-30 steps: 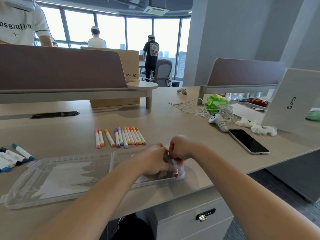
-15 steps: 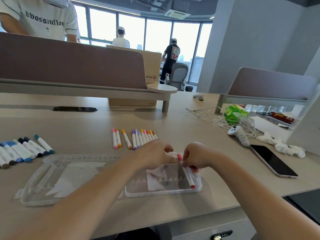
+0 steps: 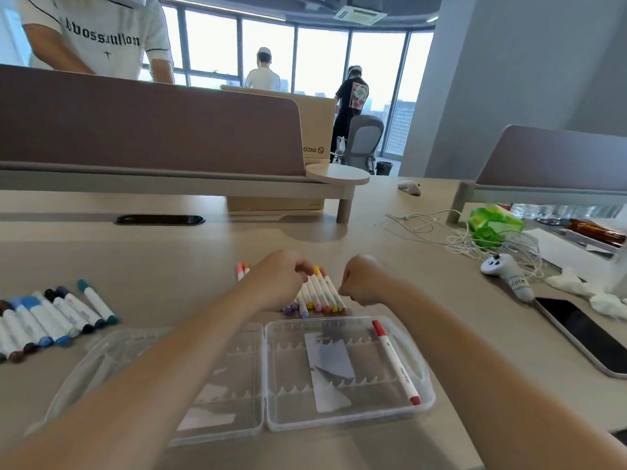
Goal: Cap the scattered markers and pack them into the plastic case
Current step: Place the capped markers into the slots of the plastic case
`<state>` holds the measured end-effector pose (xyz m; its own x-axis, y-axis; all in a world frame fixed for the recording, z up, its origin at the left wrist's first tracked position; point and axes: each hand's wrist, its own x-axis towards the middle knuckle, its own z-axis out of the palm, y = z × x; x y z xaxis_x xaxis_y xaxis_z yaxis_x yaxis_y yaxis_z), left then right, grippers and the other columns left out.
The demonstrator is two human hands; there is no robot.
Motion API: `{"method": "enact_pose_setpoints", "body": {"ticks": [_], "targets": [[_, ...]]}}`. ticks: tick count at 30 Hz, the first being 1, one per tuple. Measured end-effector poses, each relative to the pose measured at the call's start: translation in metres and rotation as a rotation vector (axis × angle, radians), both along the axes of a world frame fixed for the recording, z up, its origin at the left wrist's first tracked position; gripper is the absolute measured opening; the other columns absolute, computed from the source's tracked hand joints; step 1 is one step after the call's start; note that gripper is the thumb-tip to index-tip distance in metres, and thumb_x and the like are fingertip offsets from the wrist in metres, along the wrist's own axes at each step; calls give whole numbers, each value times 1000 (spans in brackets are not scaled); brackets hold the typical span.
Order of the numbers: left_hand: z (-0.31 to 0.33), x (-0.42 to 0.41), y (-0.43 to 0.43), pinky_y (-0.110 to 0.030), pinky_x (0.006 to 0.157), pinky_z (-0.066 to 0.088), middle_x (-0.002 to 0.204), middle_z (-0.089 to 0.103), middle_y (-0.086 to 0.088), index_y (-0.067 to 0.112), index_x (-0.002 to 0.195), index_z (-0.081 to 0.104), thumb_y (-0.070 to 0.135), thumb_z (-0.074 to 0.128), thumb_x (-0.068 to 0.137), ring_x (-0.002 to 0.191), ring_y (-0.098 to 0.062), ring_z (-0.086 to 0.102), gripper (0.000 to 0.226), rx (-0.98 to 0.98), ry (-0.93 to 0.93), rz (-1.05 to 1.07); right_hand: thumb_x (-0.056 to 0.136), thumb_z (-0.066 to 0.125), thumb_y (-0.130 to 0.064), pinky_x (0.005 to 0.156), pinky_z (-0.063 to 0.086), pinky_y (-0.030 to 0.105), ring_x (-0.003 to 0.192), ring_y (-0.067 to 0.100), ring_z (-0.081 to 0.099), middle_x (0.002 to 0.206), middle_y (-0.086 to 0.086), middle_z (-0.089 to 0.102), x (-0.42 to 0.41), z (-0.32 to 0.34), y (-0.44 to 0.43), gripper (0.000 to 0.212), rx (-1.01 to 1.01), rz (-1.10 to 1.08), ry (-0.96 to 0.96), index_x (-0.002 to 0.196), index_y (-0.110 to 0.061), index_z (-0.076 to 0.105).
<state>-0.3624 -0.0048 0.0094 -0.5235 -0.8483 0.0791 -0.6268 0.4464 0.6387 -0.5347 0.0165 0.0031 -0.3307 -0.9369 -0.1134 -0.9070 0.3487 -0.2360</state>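
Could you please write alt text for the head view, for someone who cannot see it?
A left hand and right hand reach past an open clear case to a row of markers on a desk. One red marker lies in the case.

We see a clear plastic case (image 3: 291, 374) lying open and flat on the desk, its two halves side by side. One capped red marker (image 3: 395, 361) lies along the right half's right edge. Just behind the case, warm markers (image 3: 322, 294) lie in a row, partly hidden. Blue markers (image 3: 44, 320), mixed with dark ones, lie well to the left.
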Motion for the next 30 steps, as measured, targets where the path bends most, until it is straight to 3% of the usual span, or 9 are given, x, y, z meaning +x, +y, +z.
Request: {"method": "enact_pose_setpoints", "body": {"ticks": [4,8,13,16,18,23,27,30], "targets": [[-6,2,-11,-23,80,43,122,64,-1,21,118,66,12,49,99,107,-17,60,27,46,5,20,90,68,-16,76,58,31,86,21,64,100,7,65,11,-2,-25,22,-32,-6,19,110,-8,64],[-11,3,-20,-25,74,47,115,67,1,22,115,67,15,46,100,96,-14,61,26,39,19,21,92,64,-18,60,53,24,72,15,59,86,3,59,24,-4,-41,15,-31,10,91,105,-10,63],[-16,4,-27,-44,95,48,106,68,9,38,91,65,21,46,98,94,-15,63,27,26,15,42,94,59,-11,84,57,31,93,20,65,105,7,62,37,-1,-45,20,75,34,232,114,-8,59],[-19,5,-30,-57,104,39,97,68,17,44,77,61,24,46,97,99,-16,62,32,4,34,73,94,57,-10,76,54,28,85,20,60,105,7,58,44,1,-44,19,155,87,326,113,-7,59],[-22,6,-32,-56,103,39,92,68,20,43,76,61,23,45,97,96,-14,62,33,3,50,87,95,54,-11,73,53,31,83,23,58,102,7,57,49,3,-45,18,195,101,354,112,-7,60],[-25,10,-30,-46,99,46,92,70,14,38,87,65,22,46,98,84,-13,68,27,10,69,75,98,53,-14,91,53,36,91,26,57,105,9,57,62,9,-41,26,290,85,344,122,-5,60],[-23,10,-18,-28,74,55,101,70,4,26,105,69,20,47,100,86,-15,67,23,5,94,56,95,61,-16,87,53,32,85,21,58,96,8,56,59,12,-33,23,271,71,323,116,-8,60],[-21,8,-6,-15,60,43,102,65,6,22,112,68,19,48,101,83,-9,60,23,-15,97,50,90,64,-15,83,56,29,86,21,63,99,9,61,50,17,-19,19,223,44,240,105,-5,63]]}}
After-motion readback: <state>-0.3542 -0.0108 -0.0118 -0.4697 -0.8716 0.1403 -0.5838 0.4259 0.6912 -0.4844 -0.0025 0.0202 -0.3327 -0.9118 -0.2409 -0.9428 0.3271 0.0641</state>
